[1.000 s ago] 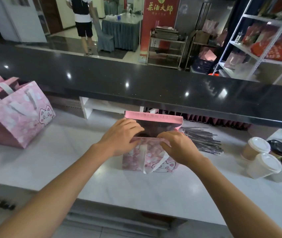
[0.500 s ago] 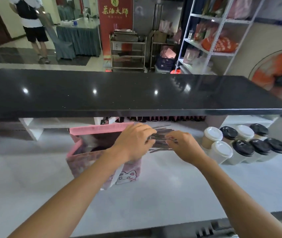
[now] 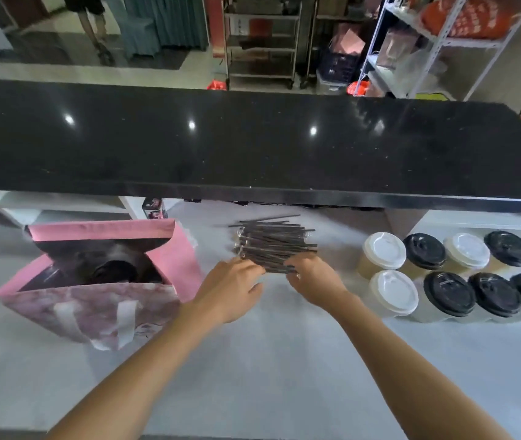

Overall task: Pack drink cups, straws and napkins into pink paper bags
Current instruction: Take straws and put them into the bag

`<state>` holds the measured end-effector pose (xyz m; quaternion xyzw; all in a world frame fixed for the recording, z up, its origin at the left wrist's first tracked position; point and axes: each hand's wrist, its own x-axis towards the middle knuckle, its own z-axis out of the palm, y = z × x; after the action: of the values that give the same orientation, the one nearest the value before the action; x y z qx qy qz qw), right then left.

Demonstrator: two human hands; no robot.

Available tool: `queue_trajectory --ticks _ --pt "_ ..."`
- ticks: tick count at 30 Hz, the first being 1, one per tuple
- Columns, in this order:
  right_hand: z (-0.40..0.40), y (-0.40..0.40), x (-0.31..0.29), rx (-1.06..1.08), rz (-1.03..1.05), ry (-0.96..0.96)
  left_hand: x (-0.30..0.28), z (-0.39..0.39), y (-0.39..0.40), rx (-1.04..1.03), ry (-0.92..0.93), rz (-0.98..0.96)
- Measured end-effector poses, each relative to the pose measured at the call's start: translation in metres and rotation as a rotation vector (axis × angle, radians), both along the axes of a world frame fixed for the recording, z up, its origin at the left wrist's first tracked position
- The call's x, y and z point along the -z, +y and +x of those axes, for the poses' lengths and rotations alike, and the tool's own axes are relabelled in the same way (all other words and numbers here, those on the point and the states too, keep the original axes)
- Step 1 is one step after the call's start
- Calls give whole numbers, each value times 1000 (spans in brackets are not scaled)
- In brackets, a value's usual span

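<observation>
1. Both hands are at the near edge of the pile of wrapped straws on the white counter. The left hand reaches in with fingers curled onto the near-left straws, and the right hand has its fingers curled over the near-right ends. Each seems to be pinching at straws, though how many is too blurred to tell.

2. The step in hand looks like picking out straws for the pink paper bag, which stands open to the left with a dark-lidded cup already inside.

3. To do it well, peel off only the few needed from the near side of the pile — one hand steadying the rest — so the heap does not fan out or roll.

4. Carry them low and leftward, then drop them upright beside the cup rather than across the bag's mouth.

5. Edges: the black upper counter overhangs the far side of the straws, so lift toward the near side, not up.

6. The drink cups stand close on the right — the right elbow should stay clear of them.

7. The near counter between bag and cups gives open room for the move.
</observation>
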<state>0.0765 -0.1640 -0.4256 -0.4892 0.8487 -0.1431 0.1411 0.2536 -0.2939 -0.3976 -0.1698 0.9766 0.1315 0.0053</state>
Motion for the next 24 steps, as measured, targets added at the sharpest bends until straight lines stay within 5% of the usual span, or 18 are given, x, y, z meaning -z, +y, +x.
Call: queue_trajectory --ticks 10,24 --pt "-19 -46 52 -155 147 134 42 9 12 -176 -140 122" --pt "-17 -50 81 -216 48 261 61 9 11 -176 -127 182"
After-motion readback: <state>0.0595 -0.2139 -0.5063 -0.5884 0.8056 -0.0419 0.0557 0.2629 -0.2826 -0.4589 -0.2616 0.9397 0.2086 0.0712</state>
